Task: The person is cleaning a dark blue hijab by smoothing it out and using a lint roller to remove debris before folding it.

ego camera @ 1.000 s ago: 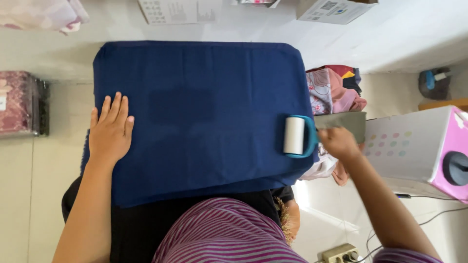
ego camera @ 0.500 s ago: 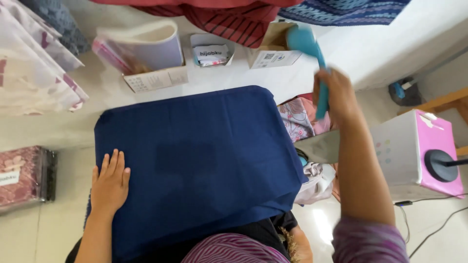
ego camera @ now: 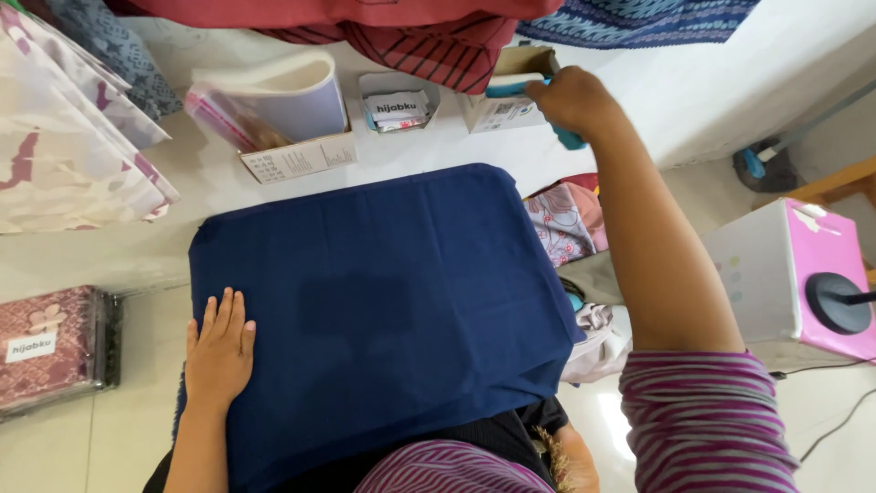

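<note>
We see our right hand [ego camera: 573, 99] closed around the teal lint roller [ego camera: 507, 88] at the small open box [ego camera: 500, 108] beyond the navy cloth [ego camera: 383, 310], left hand [ego camera: 219, 351] flat on its near-left edge.

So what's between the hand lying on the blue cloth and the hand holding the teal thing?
In the head view, mostly blue cloth stretches between the left hand and right hand, then bare white floor.

A home textile workspace: hanging fabrics [ego camera: 82, 137], packaged cloth [ego camera: 50, 347].
</note>
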